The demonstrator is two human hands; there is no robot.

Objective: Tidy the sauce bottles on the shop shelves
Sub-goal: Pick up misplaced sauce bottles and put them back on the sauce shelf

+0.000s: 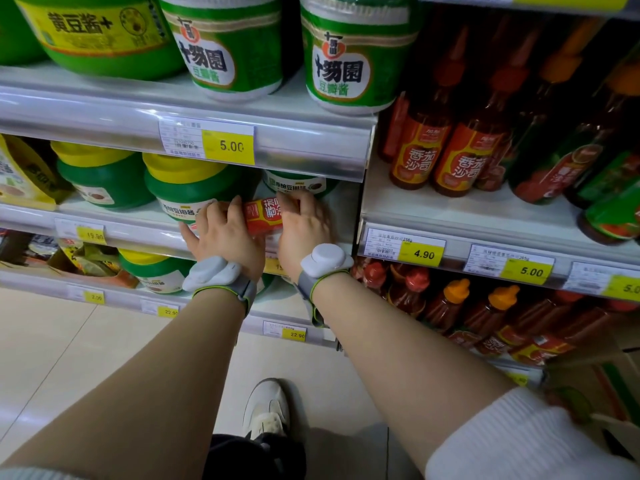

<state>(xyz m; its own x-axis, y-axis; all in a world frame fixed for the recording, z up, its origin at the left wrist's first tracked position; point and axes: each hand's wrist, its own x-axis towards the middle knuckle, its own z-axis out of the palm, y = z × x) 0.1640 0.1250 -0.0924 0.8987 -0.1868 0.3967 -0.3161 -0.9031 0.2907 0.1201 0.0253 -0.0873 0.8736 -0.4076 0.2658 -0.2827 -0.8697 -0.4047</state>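
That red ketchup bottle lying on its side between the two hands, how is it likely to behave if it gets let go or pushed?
The red ketchup bottle looks round-bodied and lies sideways, so it would probably roll on the shelf if released. Its glossy label suggests a slippery surface. The left hand and right hand grip opposite ends, which probably steadies it.

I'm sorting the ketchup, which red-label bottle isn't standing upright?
The ketchup bottle held between the left hand and right hand lies sideways among the green tubs; the others stand on the right-hand shelves.
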